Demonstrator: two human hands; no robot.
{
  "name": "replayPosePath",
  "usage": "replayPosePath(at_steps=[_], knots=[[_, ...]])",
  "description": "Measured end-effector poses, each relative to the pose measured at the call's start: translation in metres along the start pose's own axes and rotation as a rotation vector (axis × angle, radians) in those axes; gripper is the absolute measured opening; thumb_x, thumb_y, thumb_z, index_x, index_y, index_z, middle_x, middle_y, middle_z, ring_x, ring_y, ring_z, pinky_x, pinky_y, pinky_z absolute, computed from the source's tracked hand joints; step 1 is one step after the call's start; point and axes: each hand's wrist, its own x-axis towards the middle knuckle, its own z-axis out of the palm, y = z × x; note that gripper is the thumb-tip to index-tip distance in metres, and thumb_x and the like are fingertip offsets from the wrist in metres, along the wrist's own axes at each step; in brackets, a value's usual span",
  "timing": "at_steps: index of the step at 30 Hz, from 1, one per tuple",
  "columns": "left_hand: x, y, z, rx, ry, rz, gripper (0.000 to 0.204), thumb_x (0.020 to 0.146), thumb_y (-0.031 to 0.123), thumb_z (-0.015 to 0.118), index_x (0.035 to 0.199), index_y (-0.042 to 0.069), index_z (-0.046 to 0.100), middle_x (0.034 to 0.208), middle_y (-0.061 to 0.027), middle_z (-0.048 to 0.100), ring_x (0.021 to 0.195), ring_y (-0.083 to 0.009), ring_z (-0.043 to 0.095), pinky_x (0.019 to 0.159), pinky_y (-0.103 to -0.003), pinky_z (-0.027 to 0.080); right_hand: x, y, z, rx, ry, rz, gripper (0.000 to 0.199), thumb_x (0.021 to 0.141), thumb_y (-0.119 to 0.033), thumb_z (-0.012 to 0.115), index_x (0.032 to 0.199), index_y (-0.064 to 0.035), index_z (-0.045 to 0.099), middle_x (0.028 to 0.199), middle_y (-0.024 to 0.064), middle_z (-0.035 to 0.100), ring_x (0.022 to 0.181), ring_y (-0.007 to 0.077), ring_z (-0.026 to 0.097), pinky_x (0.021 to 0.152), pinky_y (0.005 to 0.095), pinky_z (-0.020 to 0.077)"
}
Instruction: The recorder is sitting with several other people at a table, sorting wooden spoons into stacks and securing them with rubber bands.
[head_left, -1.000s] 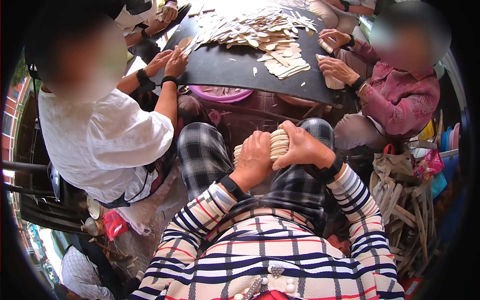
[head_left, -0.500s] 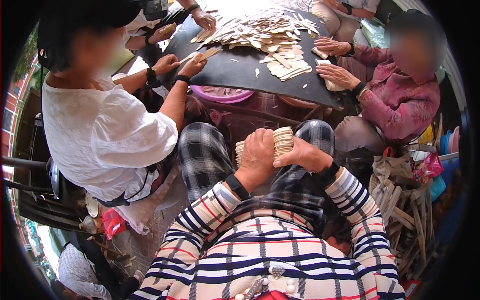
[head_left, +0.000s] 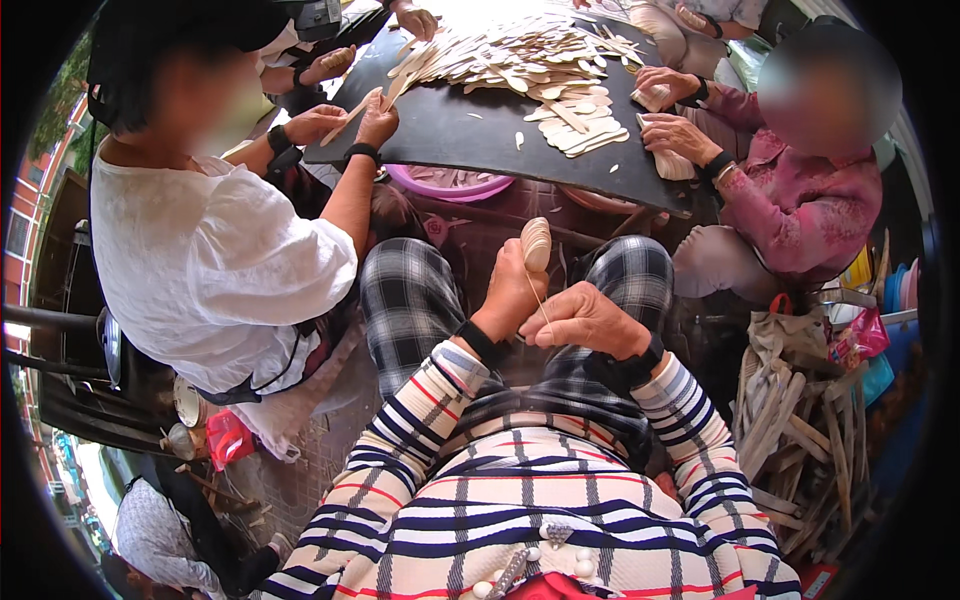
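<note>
My left hand is wrapped round a bundle of flat wooden spoons, their rounded ends standing up above my fist over my lap. A thin pale elastic band runs tautly from the bundle toward my right hand. That hand pinches the band's near end just right of my left wrist. The lower part of the bundle is hidden behind my left hand.
A black table ahead bears a large heap of wooden spoons. A purple basin stands beneath it. Co-workers sit left and right, handling spoons. Wood offcuts lie on my right; a red bag is at left.
Both hands were closed round the bundle. Now the left alone holds it, turned with its ends up, while the right has drawn back toward me, pulling the band.
</note>
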Motion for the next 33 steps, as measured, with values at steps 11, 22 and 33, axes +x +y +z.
replayPosePath(at_steps=[11, 22, 33], knots=[[0.037, 0.002, 0.009, -0.159, 0.142, -0.292, 0.036, 0.075, 0.019, 0.071, 0.093, -0.003, 0.048, 0.078, -0.014, 0.06, 0.066, -0.0206, 0.063, 0.057, -0.035, 0.051, 0.038, 0.026, 0.004, 0.642, 0.498, -0.412, 0.046, 0.095, -0.038, 0.058, 0.127, -0.0052, 0.059, 0.111, 0.0107, 0.067, 0.068, 0.0153, 0.061, 0.059, 0.024, 0.0447], [0.034, 0.017, 0.017, 0.042, 0.306, -0.224, 0.042, 0.074, 0.015, 0.071, 0.105, 0.003, 0.045, 0.105, -0.02, 0.051, 0.097, -0.0397, 0.055, 0.079, -0.047, 0.048, 0.045, 0.036, -0.023, 0.9, 0.676, -0.15, 0.047, 0.087, -0.045, 0.067, 0.112, -0.0065, 0.06, 0.104, 0.0111, 0.07, 0.075, 0.0215, 0.067, 0.061, 0.0301, 0.0474], [0.03, 0.02, 0.014, 0.121, 0.451, -0.154, 0.048, 0.074, 0.021, 0.074, 0.11, 0.007, 0.045, 0.106, -0.0184, 0.051, 0.097, -0.0399, 0.055, 0.08, -0.048, 0.046, 0.053, 0.039, -0.031, 0.905, 0.687, -0.111, 0.05, 0.088, -0.044, 0.066, 0.114, -0.0019, 0.058, 0.099, 0.0125, 0.07, 0.077, 0.0212, 0.068, 0.063, 0.0296, 0.05]])
